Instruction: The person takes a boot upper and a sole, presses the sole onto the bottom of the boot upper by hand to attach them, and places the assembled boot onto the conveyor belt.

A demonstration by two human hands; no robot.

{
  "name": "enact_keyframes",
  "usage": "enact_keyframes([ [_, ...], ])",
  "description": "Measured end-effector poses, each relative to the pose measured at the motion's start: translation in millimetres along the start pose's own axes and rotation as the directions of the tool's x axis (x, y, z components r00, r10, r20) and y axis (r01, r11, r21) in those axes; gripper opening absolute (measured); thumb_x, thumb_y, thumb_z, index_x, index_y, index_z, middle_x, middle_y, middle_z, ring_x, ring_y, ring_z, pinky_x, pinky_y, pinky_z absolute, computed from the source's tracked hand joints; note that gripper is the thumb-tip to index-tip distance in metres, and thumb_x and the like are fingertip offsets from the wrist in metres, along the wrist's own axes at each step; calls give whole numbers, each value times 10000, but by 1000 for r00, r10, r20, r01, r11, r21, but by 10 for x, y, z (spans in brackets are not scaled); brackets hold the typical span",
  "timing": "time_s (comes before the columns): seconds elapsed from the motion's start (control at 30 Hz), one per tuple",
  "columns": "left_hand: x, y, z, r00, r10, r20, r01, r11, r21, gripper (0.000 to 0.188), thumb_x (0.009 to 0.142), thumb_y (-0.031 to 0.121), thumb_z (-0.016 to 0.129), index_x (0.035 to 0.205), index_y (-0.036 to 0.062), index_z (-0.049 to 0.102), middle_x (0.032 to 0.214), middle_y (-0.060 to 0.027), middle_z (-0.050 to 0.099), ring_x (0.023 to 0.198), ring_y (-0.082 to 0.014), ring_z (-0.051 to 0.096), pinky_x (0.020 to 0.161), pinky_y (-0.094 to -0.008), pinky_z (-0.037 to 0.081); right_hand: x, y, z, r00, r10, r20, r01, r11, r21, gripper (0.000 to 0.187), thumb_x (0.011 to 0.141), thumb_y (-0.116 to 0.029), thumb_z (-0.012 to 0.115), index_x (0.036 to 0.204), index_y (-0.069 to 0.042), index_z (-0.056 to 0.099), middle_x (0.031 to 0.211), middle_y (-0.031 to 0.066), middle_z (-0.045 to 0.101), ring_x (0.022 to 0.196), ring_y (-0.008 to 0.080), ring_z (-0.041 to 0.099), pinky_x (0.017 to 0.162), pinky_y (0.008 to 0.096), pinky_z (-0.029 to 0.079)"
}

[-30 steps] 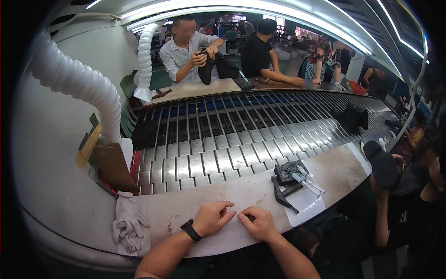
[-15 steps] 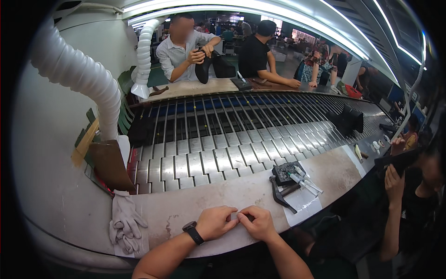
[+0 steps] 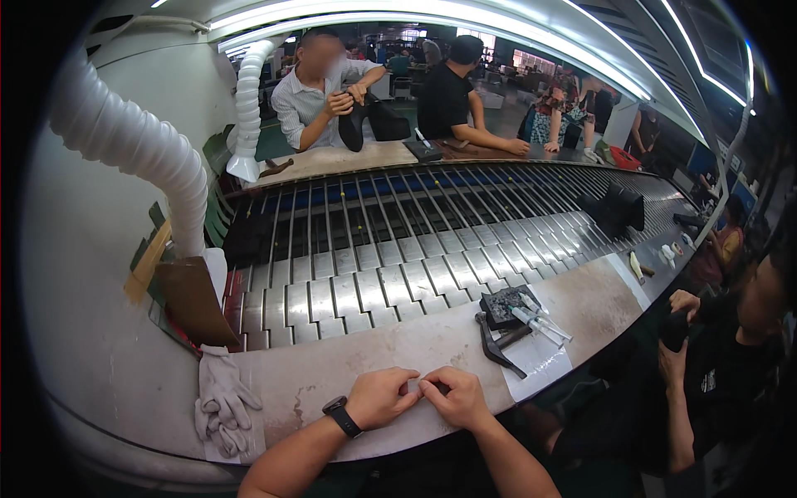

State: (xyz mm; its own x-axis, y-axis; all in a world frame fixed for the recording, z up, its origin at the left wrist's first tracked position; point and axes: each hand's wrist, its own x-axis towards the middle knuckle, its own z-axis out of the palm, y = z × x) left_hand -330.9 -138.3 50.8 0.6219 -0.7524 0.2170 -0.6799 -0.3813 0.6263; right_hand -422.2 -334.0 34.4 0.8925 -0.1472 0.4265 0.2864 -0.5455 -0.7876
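My left hand [image 3: 381, 397], with a black watch on its wrist, rests low over the near bench ledge [image 3: 324, 373]. Close beside it is my right hand [image 3: 456, 398], thumb and fingers curled inward. Both hands are closed and their fingertips almost meet. Whatever they may pinch between them is too small and hidden to make out. To the right of my right hand lies a hammer [image 3: 496, 349] with a dark head, beside a black block-like tray [image 3: 508, 307] and pale syringe-like tubes [image 3: 541, 324] on a white sheet [image 3: 540, 358].
Pale gloves [image 3: 224, 394] lie at the ledge's left end. Beyond it runs a slatted metal conveyor [image 3: 365, 290] carrying a black boot [image 3: 618, 207]. White ducts [image 3: 137, 141] hang at left. Across, a person [image 3: 320, 91] handles a black boot [image 3: 353, 126]; another person [image 3: 722, 357] sits close at right.
My hands stay nearly still, fingertips together. The view has shifted slightly. The person at right has lowered and turned the dark item in their hands.
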Motion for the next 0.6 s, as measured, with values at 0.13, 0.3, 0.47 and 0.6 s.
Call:
enact_keyframes([
  [0.13,-21,-10,-22,1000,3,5,-3,1000,12,357,936,306,800,1216,87,769,884,-91,748,785,-300,724,710,-419,577,-1,1,35,1000,2,-2,-2,1000,-7,125,948,-121,790,969,2,791,877,124,774,719,213,728,661,329,561],
  [0.3,-9,-16,-31,1000,2,4,-2,1000,10,358,932,304,807,1215,85,773,887,-91,749,787,-296,726,712,-416,579,16,3,35,1000,12,-4,-12,1000,0,122,948,-120,786,963,0,789,875,126,771,720,210,728,661,328,560],
  [0.47,-3,-29,-40,1000,-17,16,16,1000,15,358,932,300,805,1221,91,773,875,-90,748,785,-298,726,708,-416,576,39,3,25,999,11,41,-13,999,40,113,947,-115,789,966,-4,789,880,124,773,728,210,733,666,330,564],
  [0.6,-21,-69,-18,1000,-21,6,21,1000,-5,351,932,290,796,1225,98,774,864,-87,748,776,-295,725,702,-415,573,60,35,31,995,-68,74,65,997,44,102,946,-106,791,966,-6,790,903,128,780,775,230,753,698,330,578],
])
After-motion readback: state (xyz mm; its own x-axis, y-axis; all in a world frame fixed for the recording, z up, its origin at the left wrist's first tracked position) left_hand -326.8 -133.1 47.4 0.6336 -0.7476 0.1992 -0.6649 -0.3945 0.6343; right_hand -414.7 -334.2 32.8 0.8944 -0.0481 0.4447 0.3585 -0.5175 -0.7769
